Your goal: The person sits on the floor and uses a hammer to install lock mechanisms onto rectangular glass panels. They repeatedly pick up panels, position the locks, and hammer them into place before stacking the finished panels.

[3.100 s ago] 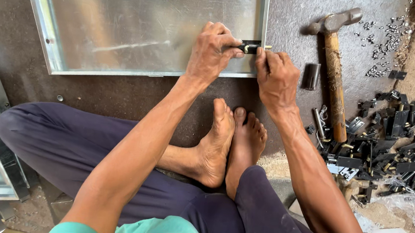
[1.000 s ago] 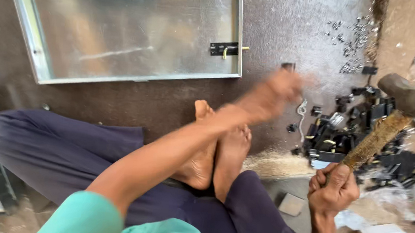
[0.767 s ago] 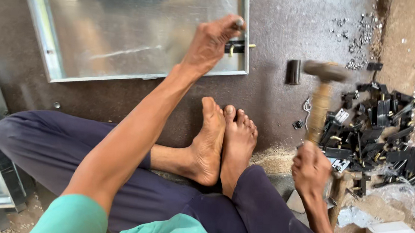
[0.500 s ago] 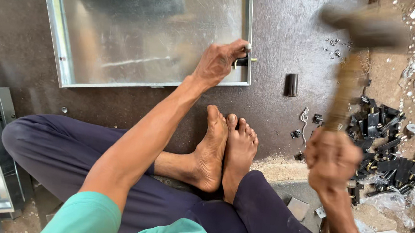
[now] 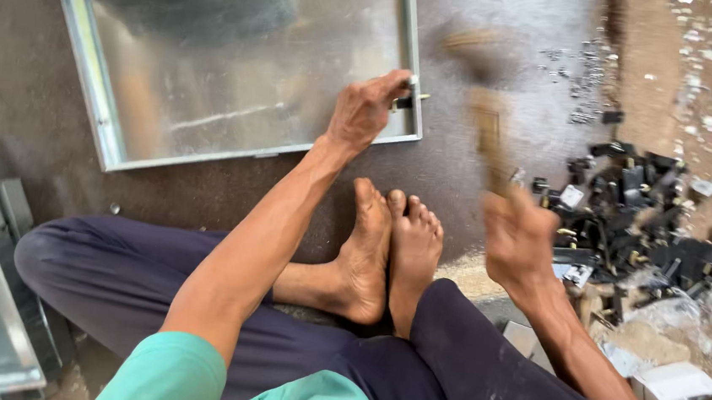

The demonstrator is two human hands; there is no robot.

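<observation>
A person sitting barefoot on the floor is pressing the left hand onto a small black fitting at the metal panel's four o'clock corner. The right hand is gripping a blurred hammer, its head raised toward twelve o'clock. At three o'clock, black parts are lying heaped.

Small white cardboard box, open and crumpled, on the floor at lower right; a second pale box just beside the knee.
</observation>
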